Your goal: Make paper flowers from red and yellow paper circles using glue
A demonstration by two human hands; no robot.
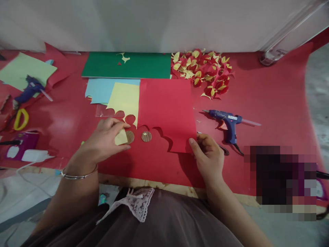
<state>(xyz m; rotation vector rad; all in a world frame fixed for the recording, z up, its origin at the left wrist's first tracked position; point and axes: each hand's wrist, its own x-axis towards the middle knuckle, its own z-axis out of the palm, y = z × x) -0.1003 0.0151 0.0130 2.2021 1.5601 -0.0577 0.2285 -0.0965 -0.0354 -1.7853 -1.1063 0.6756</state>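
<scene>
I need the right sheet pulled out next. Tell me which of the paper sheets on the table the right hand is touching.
The red sheet in the middle. The right hand pinches its scalloped lower right corner, while the yellow sheet, blue sheet and green sheet lie untouched.

1. Head camera looks forward and down from the person's head onto the red table [269, 89]
2. It sits close; the wall [154, 24] closes the top edge

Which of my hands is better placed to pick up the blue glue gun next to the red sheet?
Probably the right hand: it rests at the red sheet corner beside the glue gun, while the left hand holds a yellow piece.
</scene>
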